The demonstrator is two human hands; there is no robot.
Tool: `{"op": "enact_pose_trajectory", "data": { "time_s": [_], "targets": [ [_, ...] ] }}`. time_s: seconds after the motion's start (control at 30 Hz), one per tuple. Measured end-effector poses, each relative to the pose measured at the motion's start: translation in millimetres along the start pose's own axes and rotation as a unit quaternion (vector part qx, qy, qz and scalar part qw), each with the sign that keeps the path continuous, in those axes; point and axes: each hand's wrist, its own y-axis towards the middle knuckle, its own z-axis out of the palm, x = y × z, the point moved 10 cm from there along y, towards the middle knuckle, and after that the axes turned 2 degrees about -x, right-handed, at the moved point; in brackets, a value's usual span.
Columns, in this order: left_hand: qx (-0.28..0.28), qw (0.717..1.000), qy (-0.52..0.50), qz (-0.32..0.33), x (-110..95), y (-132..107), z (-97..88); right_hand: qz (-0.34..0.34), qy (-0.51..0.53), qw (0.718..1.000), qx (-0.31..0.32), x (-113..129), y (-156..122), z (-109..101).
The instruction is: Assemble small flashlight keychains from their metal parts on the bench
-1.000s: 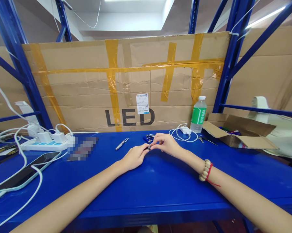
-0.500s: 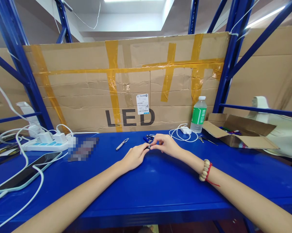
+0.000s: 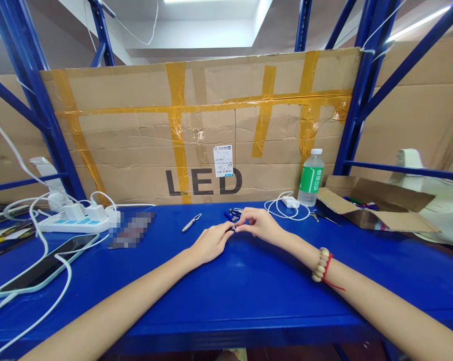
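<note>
Near the middle of the blue table (image 3: 249, 291), my left hand (image 3: 211, 244) and my right hand (image 3: 258, 225) meet at a small dark and silvery piece (image 3: 233, 228). Both hands are closed on it by the fingertips, and its kind is too small to make out. The fingers cover most of it. Just behind them lie small blue and metallic items (image 3: 233, 214), partly hidden by my right hand. A slim silvery tool with a wire loop at its end (image 3: 191, 223) rests on the table, left of and behind my left hand.
To the left are a white power strip (image 3: 76, 223) with plugs and cables, a phone (image 3: 49, 265) and a blurred-out patch. Behind on the right stand a water bottle (image 3: 311, 180), a white charger (image 3: 291, 202) with its cord, and an open cardboard box (image 3: 392, 218). An LED carton (image 3: 136, 145) forms the back.
The whole view has shifted slightly, so everything appears a little further right. Both hands keep their hold on the small piece, with hardly any movement of the fingers.
</note>
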Motion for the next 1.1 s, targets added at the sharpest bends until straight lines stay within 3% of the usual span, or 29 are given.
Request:
{"op": "enact_pose_trajectory", "data": {
  "time_s": [0.73,1.1],
  "targets": [
    [0.003,1.000,-0.020,0.005,-0.5,-0.5,1.7,-0.005,-0.017,1.000,0.006,4.7,0.6,-1.7],
    [0.007,0.996,-0.087,0.001,-1.1,-0.9,2.7,0.059,0.111,0.992,0.019,-14.4,1.4,7.4]
  ]
}}
